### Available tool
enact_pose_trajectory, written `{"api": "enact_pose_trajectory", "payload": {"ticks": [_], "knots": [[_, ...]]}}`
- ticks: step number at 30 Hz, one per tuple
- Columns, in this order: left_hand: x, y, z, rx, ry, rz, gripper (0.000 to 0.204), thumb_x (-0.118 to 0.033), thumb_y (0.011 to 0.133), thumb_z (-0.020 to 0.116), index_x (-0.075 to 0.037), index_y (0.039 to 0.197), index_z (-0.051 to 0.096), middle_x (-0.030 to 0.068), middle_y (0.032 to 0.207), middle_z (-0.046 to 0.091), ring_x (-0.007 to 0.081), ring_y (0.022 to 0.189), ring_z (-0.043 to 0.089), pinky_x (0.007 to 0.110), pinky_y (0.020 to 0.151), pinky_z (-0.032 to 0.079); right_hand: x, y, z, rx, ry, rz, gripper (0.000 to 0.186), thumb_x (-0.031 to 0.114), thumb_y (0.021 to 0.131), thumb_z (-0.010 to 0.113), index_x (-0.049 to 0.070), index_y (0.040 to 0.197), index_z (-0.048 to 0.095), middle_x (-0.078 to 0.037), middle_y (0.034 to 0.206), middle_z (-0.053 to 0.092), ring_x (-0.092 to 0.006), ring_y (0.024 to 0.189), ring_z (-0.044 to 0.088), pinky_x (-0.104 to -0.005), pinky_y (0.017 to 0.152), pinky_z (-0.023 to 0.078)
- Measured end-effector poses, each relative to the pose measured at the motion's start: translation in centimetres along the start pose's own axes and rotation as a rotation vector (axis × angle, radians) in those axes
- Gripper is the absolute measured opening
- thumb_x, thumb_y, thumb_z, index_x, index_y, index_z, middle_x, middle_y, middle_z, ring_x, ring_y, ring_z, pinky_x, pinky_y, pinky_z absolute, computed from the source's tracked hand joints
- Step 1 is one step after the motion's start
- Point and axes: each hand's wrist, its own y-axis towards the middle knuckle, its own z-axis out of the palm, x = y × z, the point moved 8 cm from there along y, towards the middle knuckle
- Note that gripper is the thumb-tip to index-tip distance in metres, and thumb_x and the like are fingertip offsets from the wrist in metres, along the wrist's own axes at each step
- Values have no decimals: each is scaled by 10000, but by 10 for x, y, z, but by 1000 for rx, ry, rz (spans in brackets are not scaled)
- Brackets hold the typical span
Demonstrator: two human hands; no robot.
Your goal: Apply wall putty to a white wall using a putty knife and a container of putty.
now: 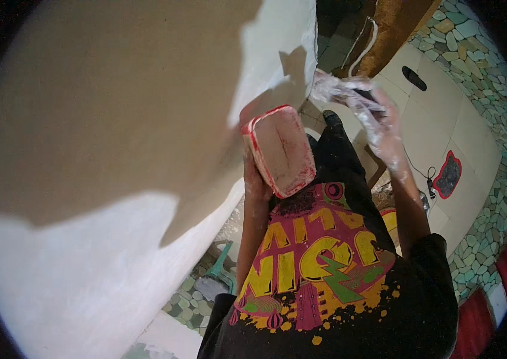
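Note:
My left hand [256, 176] grips the side of a rectangular tub [280, 149] with a red-smeared rim and a pale, dusty inside, beside a white plastered wall [205, 119]. My right hand [370, 102], wrapped in crumpled clear plastic smeared with white, is raised near the wall's right edge. Its fingers are closed; something dark shows within the plastic, but I cannot make out what it is. The forearm has white smears.
Brown board [391, 30] with a white cable stands at top right. On the tiled floor [457, 119] lie a black slipper [414, 78], a red-edged dark mat [446, 173] and a cord. A green plastic object [220, 269] is low left; a red mat [475, 323] lies bottom right.

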Motion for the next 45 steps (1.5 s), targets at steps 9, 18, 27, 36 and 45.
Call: {"api": "enact_pose_trajectory", "payload": {"ticks": [9,18,27,36,45], "knots": [[-2,18,29,189,70,16,737,-616,979,345,-53,1455,354,147,1406,485,277,1267,505,452,1082,405,45,-32,30,147,-291,207,411,82,858,694,19,1228,526,-125,993,660,-168,897,638,-307,837,515],[-1,21,65,246,90,118,798,-659,963,310,-48,1477,310,154,1443,441,294,1307,459,457,1108,366,44,-35,57,-64,-206,-14,334,81,891,562,21,1213,496,-206,951,658,-322,891,680,-373,808,519],[3,21,72,223,33,169,837,-684,947,311,-60,1503,263,142,1496,379,293,1350,412,455,1143,319,40,-31,73,-17,-332,2,196,-7,883,567,-28,1074,526,-145,901,630,-128,820,579,-297,750,490],[7,21,62,290,110,137,788,-640,969,331,-48,1487,285,140,1492,383,293,1352,408,442,1148,315,28,-27,85,13,-548,-69,368,55,792,567,-21,1146,505,-298,1001,605,-491,952,584,-528,813,482],[20,44,38,335,42,47,754,-591,957,455,-50,1465,321,130,1447,439,266,1302,469,433,1107,373,13,-5,77,144,-525,-153,480,-71,689,550,-28,1167,552,-261,1049,611,-454,988,596,-449,848,492]]}}
